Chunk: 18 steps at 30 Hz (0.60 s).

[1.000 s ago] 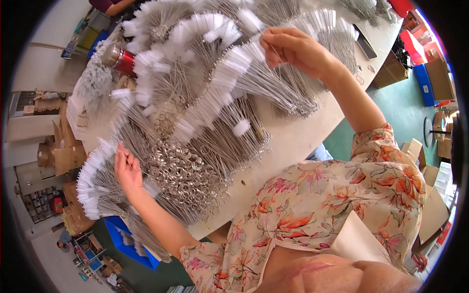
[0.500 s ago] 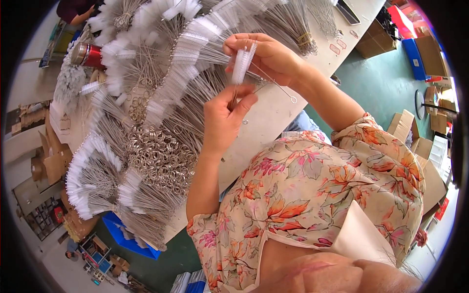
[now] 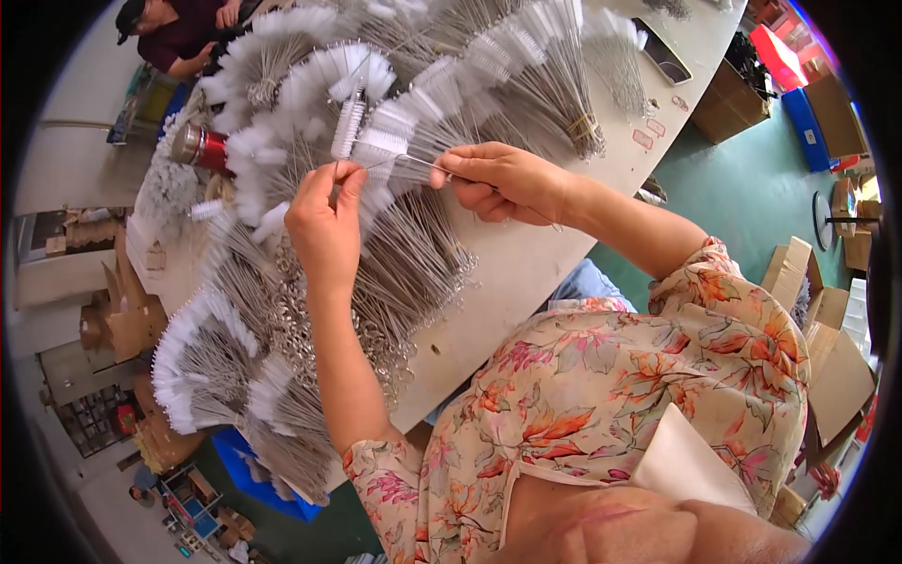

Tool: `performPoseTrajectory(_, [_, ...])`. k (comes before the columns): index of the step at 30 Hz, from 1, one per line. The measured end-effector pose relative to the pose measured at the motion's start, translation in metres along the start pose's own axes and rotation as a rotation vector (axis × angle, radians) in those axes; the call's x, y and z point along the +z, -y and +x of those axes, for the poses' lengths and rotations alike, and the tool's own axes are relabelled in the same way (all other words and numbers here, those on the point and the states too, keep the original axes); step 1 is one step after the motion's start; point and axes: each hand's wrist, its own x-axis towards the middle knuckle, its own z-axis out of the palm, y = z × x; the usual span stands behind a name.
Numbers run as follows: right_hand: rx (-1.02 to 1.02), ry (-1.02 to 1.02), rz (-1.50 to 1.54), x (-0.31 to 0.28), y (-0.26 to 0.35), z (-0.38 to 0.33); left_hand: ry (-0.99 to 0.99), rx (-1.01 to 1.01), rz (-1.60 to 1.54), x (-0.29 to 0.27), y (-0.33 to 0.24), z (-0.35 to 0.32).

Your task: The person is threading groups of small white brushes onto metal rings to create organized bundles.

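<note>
My left hand pinches the wire stem of a small white bottle brush, its bristle head pointing up and away. My right hand grips another white brush by its wire stem, the head reaching left toward my left hand. Both hands hover over a big heap of the same wire-stemmed white brushes spread on a pale table. Bundles of brushes, bound with bands, lie at the far side.
A red metal can stands at the table's far left. A dark tray lies near the far right edge. Another person sits beyond the table. Cardboard boxes and a blue crate stand on the green floor.
My left hand rose from the heap at the left and came up to meet my right hand. Now each hand holds a brush stem, the hands slightly apart.
</note>
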Motion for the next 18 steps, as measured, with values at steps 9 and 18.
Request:
performPoseTrajectory(9, [-0.254,-0.064,-0.685,-0.007,0.018,-0.029,-0.036,-0.048,0.017,-0.024,0.099,0.089])
performPoseTrajectory(18, [-0.324,-0.705,-1.277,-0.163,0.219,0.139,-0.047,-0.520,-0.597,-0.044,0.046,0.029])
